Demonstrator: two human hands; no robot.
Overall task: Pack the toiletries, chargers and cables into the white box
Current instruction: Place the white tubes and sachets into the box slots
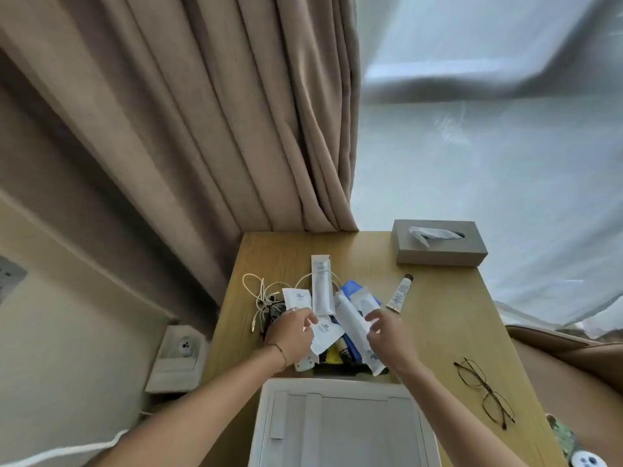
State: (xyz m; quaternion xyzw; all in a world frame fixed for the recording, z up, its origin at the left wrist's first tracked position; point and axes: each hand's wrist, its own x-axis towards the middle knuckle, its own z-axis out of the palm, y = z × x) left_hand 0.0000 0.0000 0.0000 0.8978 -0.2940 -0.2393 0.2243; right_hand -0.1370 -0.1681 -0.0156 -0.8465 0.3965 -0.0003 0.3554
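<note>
A pile of toiletries and cables lies in the middle of the wooden table (438, 315). It holds several white sachets, among them a long upright sachet (322, 288) and a slanted sachet (354, 326), plus a blue packet (352, 288) and tangled white cables (266, 291). A small tube (400, 294) lies apart to the right. My left hand (291, 333) rests on the pile's left side, fingers curled at a sachet (325, 333). My right hand (387, 333) pinches the slanted sachet's right edge. The white box (337, 426) stands open at the near edge.
A grey tissue box (440, 244) sits at the table's far right. Folded glasses (483, 390) lie near the right edge. Beige curtains (202, 129) hang behind the table, and a wall socket (180, 357) is on the left.
</note>
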